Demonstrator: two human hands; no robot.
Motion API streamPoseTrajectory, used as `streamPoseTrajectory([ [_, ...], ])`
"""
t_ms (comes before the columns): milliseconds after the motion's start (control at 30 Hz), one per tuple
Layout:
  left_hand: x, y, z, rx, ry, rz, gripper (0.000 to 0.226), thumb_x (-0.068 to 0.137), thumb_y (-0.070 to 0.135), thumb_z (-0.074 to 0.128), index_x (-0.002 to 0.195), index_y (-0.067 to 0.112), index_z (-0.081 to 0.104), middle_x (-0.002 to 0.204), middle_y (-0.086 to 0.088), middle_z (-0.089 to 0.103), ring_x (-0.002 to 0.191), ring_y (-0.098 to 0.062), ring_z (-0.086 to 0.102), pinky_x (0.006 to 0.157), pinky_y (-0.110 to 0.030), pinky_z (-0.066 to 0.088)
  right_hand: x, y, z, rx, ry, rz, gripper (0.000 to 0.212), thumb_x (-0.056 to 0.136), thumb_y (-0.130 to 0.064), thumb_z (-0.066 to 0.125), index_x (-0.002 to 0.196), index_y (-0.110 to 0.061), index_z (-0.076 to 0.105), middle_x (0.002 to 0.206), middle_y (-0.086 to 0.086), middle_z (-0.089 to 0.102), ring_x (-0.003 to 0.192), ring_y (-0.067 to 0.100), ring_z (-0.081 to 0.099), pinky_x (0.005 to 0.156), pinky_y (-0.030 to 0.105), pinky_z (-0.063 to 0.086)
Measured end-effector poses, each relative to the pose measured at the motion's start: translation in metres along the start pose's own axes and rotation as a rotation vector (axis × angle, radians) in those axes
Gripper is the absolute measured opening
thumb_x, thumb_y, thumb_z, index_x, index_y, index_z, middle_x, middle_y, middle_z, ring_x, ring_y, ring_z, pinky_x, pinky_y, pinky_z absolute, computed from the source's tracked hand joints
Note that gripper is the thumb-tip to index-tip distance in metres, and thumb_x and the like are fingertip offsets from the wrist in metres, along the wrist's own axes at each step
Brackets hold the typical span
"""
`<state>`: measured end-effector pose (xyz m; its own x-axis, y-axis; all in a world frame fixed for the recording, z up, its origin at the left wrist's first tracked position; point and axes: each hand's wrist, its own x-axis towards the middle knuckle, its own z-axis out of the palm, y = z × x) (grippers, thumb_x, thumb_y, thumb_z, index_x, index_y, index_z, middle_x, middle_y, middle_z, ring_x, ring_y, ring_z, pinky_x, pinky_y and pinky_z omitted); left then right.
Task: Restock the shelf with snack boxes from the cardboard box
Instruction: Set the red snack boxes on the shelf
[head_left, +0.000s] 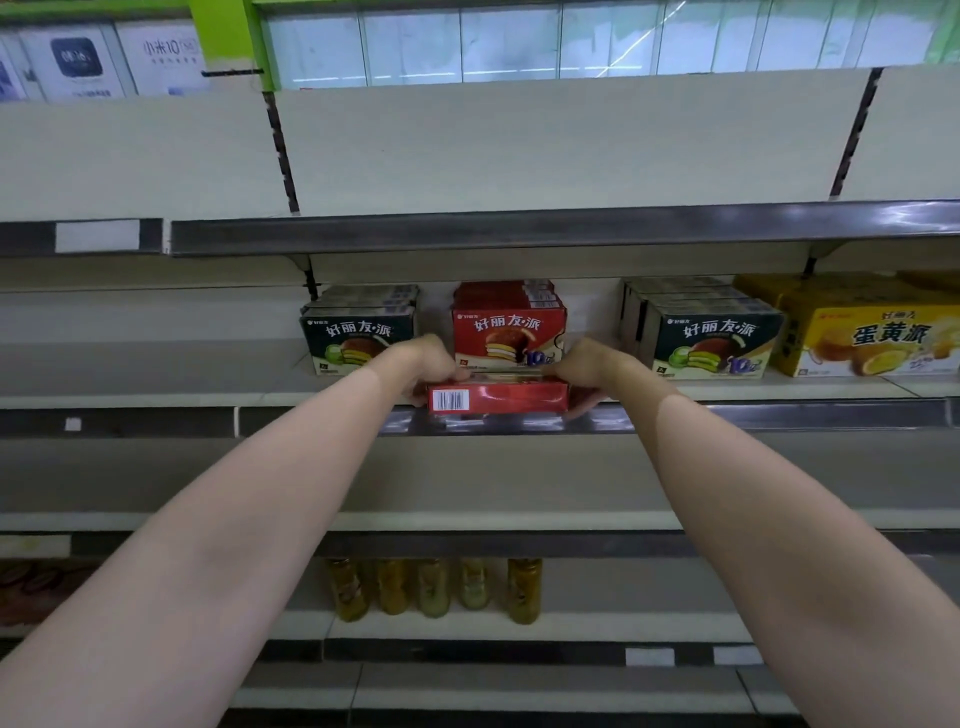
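A red snack box (511, 399) with a barcode on its near face sits at the front edge of the middle shelf (779, 415). My left hand (428, 366) grips its left end and my right hand (584, 371) grips its right end. Directly behind it stands a row of upright red snack boxes (506, 325). The cardboard box is out of view.
Dark green snack boxes stand left (358, 332) and right (711, 335) of the red row, with yellow boxes (857, 332) at the far right. The upper shelf (519, 231) overhangs close above. Jars (434, 587) stand on a lower shelf.
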<state>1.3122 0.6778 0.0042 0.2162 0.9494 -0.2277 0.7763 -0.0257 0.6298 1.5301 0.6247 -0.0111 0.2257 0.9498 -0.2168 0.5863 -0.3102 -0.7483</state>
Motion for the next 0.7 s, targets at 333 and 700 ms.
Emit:
streamPoseTrajectory([
  [333, 0.012, -0.007, 0.003, -0.269, 0.176, 0.051, 0.028, 0.082, 0.015, 0.078, 0.097, 0.01, 0.056, 0.109, -0.013, 0.068, 0.099, -0.028, 0.068, 0.091, -0.047, 0.056, -0.005, -0.001, 0.0, 0.081, 0.075, -0.106, 0.027, 0.093, -0.037, 0.068, 0.106, -0.016, 0.055, 0.092, 0.008, 0.068, 0.071, 0.027, 0.072, 0.049, 0.034, 0.058],
  [700, 0.005, -0.004, -0.008, -0.486, -0.118, 0.065, 0.036, 0.094, 0.033, 0.066, 0.118, 0.007, 0.06, 0.111, -0.014, 0.072, 0.1, -0.028, 0.065, 0.087, -0.038, 0.048, 0.003, 0.0, -0.009, 0.229, 0.263, -0.178, 0.04, 0.094, -0.049, 0.06, 0.114, -0.014, 0.061, 0.113, 0.008, 0.07, 0.096, 0.023, 0.069, 0.088, 0.038, 0.056],
])
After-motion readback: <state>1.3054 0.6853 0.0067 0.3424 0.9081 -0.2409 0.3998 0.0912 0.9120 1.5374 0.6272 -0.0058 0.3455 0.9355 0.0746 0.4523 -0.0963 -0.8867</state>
